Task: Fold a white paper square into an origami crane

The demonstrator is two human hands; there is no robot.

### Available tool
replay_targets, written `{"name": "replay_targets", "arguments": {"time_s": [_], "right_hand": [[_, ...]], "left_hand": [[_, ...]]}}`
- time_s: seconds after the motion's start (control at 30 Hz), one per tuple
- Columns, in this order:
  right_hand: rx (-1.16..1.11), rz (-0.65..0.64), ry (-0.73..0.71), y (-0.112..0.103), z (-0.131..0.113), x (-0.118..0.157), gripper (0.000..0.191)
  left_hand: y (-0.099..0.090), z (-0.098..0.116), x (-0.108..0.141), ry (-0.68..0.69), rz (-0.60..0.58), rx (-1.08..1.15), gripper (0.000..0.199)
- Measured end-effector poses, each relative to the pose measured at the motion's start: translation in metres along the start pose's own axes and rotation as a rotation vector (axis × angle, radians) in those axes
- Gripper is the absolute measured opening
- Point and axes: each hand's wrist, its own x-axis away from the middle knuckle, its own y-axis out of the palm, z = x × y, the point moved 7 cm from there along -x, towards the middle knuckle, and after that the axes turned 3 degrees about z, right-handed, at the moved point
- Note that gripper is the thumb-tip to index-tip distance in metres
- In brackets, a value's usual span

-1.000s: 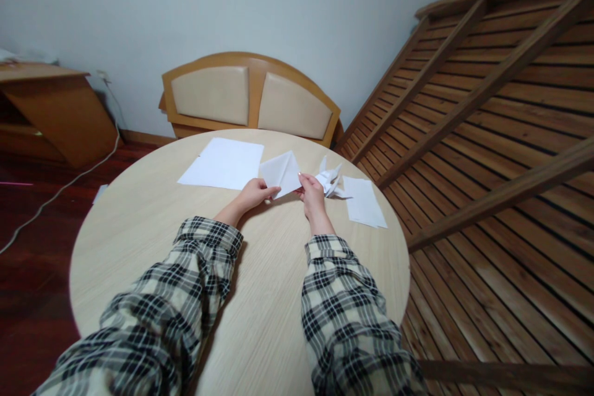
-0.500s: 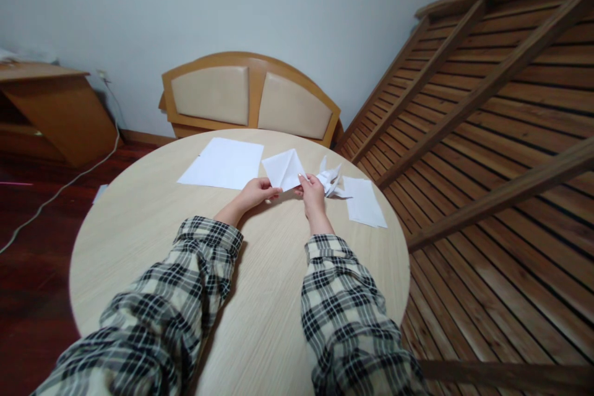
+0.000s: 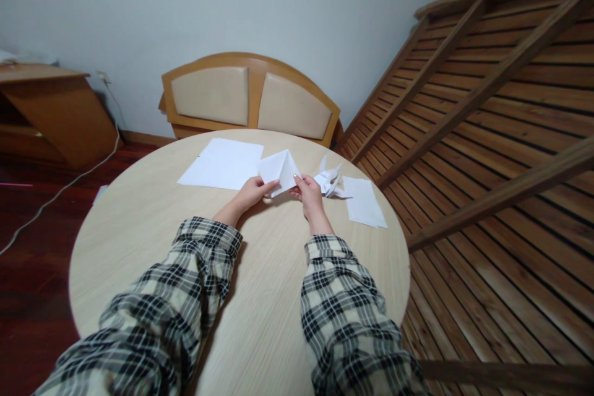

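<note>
A folded sheet of white paper (image 3: 277, 168) with a crease down its middle is held up over the table. My left hand (image 3: 254, 192) pinches its lower left edge, thumb on top. At the lower right edge, my right hand (image 3: 310, 192) grips the same paper between thumb and fingers. Some of the fingers are hidden behind it. Just right of my right hand sits a bundle of pointed, folded white paper (image 3: 330, 179). Left of the held piece, a larger flat white sheet (image 3: 220, 164) lies on the table.
The round pale wooden table (image 3: 148, 247) fills the middle. Small white sheets (image 3: 365, 203) lie near its right edge. A padded headboard (image 3: 250, 93) stands behind it, slatted wood (image 3: 487, 154) leans at right, and a cabinet (image 3: 60, 117) stands at left.
Both hands and the folded paper have shifted slightly left. The paper's angle has turned a little, so its crease faces me differently. Everything else on the table stays put.
</note>
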Motion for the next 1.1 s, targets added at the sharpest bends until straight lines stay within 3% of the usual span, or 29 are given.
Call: {"name": "replay_targets", "arguments": {"time_s": [0.1,0.23,0.37,0.67,1.1], "right_hand": [[0.019,-0.072,0.064,0.008,0.003,0.003,0.025],[-0.019,-0.048,0.081,0.007,-0.002,0.006,0.012],[-0.044,-0.049,0.078,0.005,-0.004,0.006,0.012],[-0.028,-0.110,0.050,0.005,0.000,0.002,0.022],[-0.092,-0.120,0.034,0.007,-0.006,0.007,0.020]], "left_hand": [[-0.009,-0.004,-0.003,-0.006,0.104,0.048,0.027],[-0.018,-0.010,-0.006,-0.027,0.194,0.103,0.031],[-0.023,-0.013,-0.006,-0.044,0.249,0.124,0.034],[-0.025,-0.015,-0.006,-0.063,0.277,0.115,0.037],[-0.024,-0.019,-0.009,-0.058,0.244,0.062,0.040]]}}
